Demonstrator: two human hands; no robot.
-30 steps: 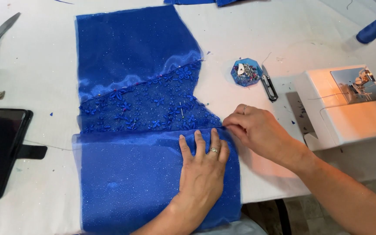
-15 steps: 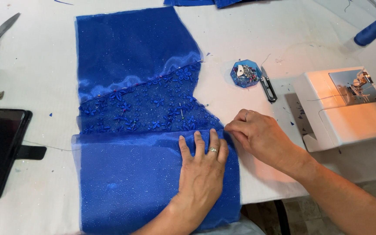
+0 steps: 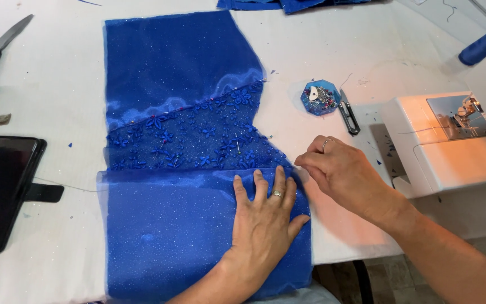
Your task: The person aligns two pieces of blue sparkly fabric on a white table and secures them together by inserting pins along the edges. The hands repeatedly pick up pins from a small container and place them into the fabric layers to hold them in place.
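Our left hand lies flat, fingers spread, pressing the blue fabric panel down on the white bench; its grip is wide and holds nothing. Our right hand pinches at the panel's right edge, fingertips drawn close, perhaps on a pin, though we cannot tell from here. The panel sits mid-bench: glittery sheer tulle below, a band of stitched floral lace with pins across the middle, smooth satin above. We judge the slippery layers could shift if the flat hand lifts, and a pin could prick a finger. Near the right hand are an octagonal pin holder, thread snips and a white sewing machine.
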